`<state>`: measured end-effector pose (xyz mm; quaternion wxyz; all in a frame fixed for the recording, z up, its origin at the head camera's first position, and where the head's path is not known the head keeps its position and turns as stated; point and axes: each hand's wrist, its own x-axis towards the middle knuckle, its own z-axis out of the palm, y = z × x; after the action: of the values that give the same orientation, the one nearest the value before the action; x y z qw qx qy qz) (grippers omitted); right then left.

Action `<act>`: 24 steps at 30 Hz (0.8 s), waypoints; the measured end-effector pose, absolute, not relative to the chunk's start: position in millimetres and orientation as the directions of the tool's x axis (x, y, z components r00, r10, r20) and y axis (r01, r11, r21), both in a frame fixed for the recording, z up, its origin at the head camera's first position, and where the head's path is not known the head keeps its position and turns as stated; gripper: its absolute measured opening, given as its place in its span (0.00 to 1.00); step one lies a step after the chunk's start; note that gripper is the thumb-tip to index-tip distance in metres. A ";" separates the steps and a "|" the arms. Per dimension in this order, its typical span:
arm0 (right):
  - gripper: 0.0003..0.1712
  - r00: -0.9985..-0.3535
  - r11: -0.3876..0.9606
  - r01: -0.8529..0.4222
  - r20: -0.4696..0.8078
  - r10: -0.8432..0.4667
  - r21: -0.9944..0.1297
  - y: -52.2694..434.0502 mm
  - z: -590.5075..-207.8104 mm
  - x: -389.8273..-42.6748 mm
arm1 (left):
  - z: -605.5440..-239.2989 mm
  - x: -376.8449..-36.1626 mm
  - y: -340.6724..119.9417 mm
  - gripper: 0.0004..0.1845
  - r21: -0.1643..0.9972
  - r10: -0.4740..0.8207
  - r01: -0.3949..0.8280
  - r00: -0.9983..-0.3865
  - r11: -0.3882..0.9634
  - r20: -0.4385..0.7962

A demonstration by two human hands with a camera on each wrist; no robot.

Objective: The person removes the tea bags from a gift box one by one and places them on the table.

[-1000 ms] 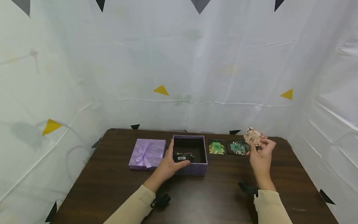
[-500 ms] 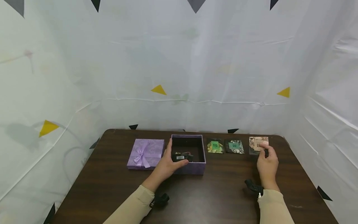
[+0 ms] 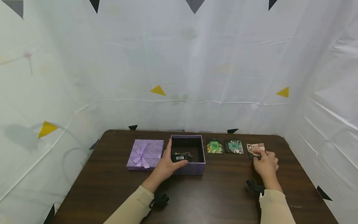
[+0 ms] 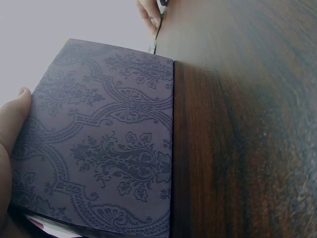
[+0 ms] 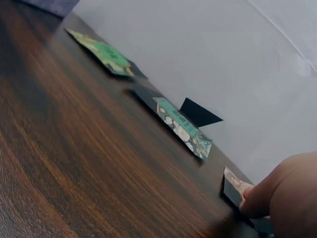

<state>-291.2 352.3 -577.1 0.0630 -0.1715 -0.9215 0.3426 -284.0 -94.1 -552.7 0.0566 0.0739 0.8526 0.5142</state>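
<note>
My left hand (image 3: 167,165) grips the left side and front of an open purple patterned box (image 3: 195,169), thumb over its front rim. Inside the box lie small dark packets (image 3: 182,158), one with a white barcode label. My right hand (image 3: 267,164) pinches the near edge of a flat pinkish-and-black packet (image 3: 254,147) at the right of the table. In the right wrist view the thumb (image 5: 257,198) lies at this packet's edge; the other fingers are mostly hidden. Two similar packets, one with a bright green label (image 3: 214,146) and one teal (image 3: 234,147), lie left of it.
A lilac lid (image 3: 146,154) with a ribbon bow lies left of the box. The dark wooden table (image 3: 212,199) ends at a white hanging sheet (image 3: 195,115) behind and on both sides. Each wrist wears a black camera (image 3: 160,200).
My right hand has lowered the pinkish packet from the air to the table, right of the teal one, and shifted it slightly left and nearer. The left hand stays on the box.
</note>
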 end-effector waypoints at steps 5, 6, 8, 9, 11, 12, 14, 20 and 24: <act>0.22 -0.946 0.722 0.243 0.006 0.324 -0.648 351.5 -575.5 -290.9 | -551.6 -284.2 -94.1 0.71 0.887 0.183 0.068 -0.983 0.457 -0.019; 0.22 -0.949 0.729 0.233 0.012 0.314 -0.644 351.4 -575.1 -290.8 | -551.6 -284.3 -93.9 0.71 0.887 0.182 0.069 -0.983 0.457 -0.017; 0.23 -0.957 0.747 0.213 0.021 0.291 -0.630 351.2 -575.0 -290.7 | -551.8 -284.7 -93.7 0.71 0.886 0.180 0.068 -0.984 0.459 -0.018; 0.24 -0.960 0.752 0.204 0.022 0.279 -0.627 351.1 -575.2 -290.7 | -552.1 -285.1 -93.7 0.70 0.885 0.179 0.069 -0.984 0.460 -0.016; 0.25 -0.965 0.759 0.191 0.022 0.261 -0.622 351.0 -574.9 -290.5 | -552.7 -285.5 -93.5 0.69 0.882 0.177 0.071 -0.984 0.466 -0.015; 0.25 -0.967 0.764 0.187 0.021 0.254 -0.617 351.1 -574.9 -290.5 | -553.0 -285.6 -93.4 0.69 0.881 0.177 0.072 -0.984 0.468 -0.013; 0.26 -0.970 0.768 0.180 0.020 0.243 -0.614 351.1 -574.9 -290.4 | -553.4 -285.7 -93.4 0.69 0.880 0.177 0.074 -0.984 0.469 -0.012; 0.27 -0.969 0.772 0.183 0.019 0.245 -0.608 351.4 -575.5 -289.6 | -554.0 -285.1 -93.2 0.69 0.883 0.177 0.071 -0.984 0.465 -0.014; 0.27 -0.968 0.769 0.189 0.016 0.252 -0.611 352.2 -577.3 -289.4 | -553.9 -284.8 -92.7 0.70 0.886 0.178 0.067 -0.984 0.459 -0.018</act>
<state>-289.4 352.2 -577.3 0.0486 -0.1174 -0.9391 0.3193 -284.8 -92.7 -553.9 0.0538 0.0719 0.8524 0.5151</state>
